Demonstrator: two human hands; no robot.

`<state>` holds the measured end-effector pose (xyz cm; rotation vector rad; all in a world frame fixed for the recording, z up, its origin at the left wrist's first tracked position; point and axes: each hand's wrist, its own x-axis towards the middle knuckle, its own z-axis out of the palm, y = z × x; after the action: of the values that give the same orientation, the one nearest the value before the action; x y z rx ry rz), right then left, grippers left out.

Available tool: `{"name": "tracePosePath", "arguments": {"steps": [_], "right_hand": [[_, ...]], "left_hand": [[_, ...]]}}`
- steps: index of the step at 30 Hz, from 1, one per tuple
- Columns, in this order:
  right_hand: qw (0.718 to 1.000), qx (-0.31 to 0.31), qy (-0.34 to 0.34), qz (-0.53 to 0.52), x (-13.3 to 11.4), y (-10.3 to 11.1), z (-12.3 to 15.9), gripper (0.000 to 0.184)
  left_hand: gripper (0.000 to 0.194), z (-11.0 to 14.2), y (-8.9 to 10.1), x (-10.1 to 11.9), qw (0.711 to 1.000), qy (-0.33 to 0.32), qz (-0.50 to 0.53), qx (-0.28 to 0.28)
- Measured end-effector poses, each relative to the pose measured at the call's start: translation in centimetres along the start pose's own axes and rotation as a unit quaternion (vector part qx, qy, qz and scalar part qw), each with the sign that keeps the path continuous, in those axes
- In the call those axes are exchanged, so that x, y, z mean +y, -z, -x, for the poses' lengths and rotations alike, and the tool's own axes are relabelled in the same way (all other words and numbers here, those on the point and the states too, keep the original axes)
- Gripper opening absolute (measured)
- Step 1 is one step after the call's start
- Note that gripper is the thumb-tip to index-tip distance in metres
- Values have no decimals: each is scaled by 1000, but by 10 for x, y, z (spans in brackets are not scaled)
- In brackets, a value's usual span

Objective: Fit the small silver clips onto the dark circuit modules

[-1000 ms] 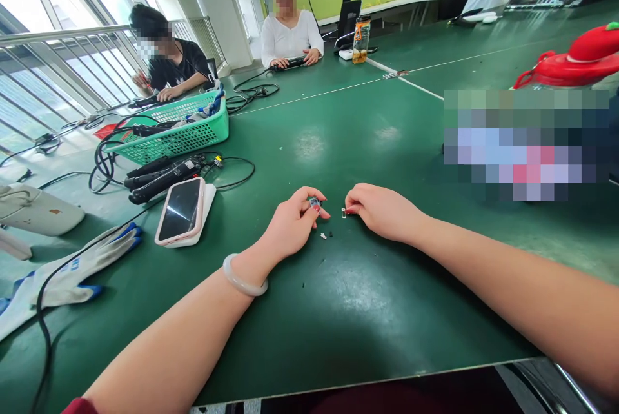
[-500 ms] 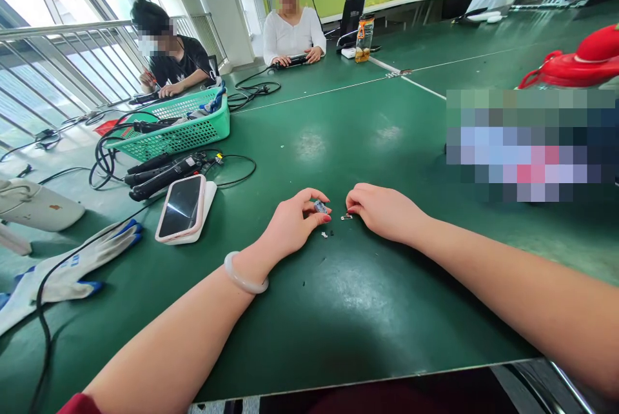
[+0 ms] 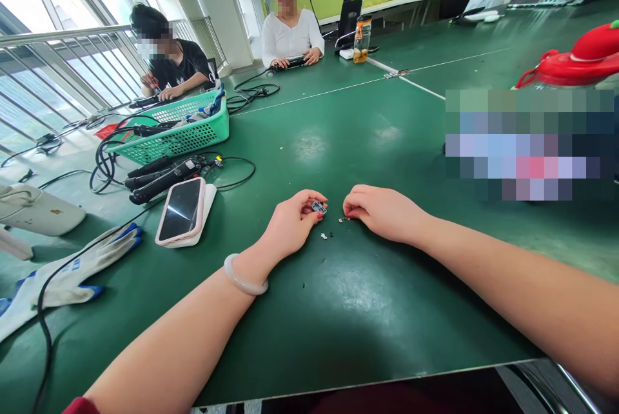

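On the worktop (image 3: 358, 317), just in front of the left hand (image 3: 287, 226), lies a white bit (image 3: 324, 236). Beyond, the right hand (image 3: 384, 213) pinches a small flat part (image 3: 343, 220), long axis roughly crosswise, free end toward the left grip, closed around a small grey piece (image 3: 318, 207).
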<state>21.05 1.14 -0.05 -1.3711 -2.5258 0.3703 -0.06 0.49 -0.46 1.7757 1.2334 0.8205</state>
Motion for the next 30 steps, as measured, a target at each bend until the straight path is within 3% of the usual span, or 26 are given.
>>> {"name": "tracePosePath", "arguments": {"steps": [5,11,16,24,30], "right_hand": [[999,0,32,31,2,-3,0,17],[999,-3,25,30,-1,-2,2,16],[1000,-2,12,11,-4,-1,2,12],[1000,-4,28,-13,-8,3,5,14],[999,-12,32,5,-10,-1,4,16]], "left_hand": [[27,0,0,3,1000,16,22,-2],[24,2,2,10,998,27,-53,2],[18,4,2,13,998,-10,-60,6],[14,8,1,18,986,-51,-147,-64],[13,8,1,17,981,-65,-179,-49]]}}
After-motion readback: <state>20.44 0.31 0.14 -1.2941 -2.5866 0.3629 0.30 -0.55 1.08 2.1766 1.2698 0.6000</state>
